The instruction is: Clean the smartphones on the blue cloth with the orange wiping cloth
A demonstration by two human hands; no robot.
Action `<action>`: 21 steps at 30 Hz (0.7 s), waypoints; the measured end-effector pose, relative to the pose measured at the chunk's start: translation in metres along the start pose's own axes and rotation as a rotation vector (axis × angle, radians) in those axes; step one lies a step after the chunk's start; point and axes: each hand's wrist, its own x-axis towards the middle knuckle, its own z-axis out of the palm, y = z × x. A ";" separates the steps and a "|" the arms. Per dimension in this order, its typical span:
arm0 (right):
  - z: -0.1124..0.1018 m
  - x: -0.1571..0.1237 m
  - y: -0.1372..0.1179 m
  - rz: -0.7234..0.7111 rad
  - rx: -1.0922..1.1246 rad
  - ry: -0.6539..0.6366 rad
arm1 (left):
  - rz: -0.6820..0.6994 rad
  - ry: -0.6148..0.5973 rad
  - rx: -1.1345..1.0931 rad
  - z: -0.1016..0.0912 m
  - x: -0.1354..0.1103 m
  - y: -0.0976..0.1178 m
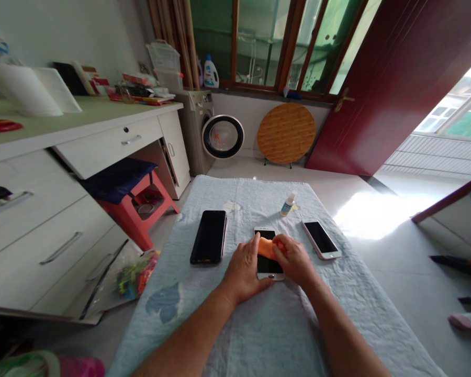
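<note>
A white smartphone [266, 267] with a dark screen lies flat in the middle of the cloth-covered table. My left hand [239, 269] grips it along its left side, thumb at the bottom edge and fingertips near the top, close to an orange cloth [266, 248]. Pinched in my right hand [294, 256], that orange cloth presses on the screen and covers part of it. To the left lies a larger black smartphone [209, 236], and another white smartphone [321, 239] rests to the right. Behind them stands a small spray bottle [288, 204].
A light blue quilted cloth [259, 335] covers the table. Left of it are a red stool [141, 214], a plastic bag [129, 277] and a white desk [63, 220]. Beyond stand a washing machine [196, 131] with its door open and a round wooden tabletop [286, 132].
</note>
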 end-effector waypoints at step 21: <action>0.007 -0.004 0.002 -0.082 -0.148 -0.072 | 0.033 0.013 0.013 0.003 -0.001 -0.004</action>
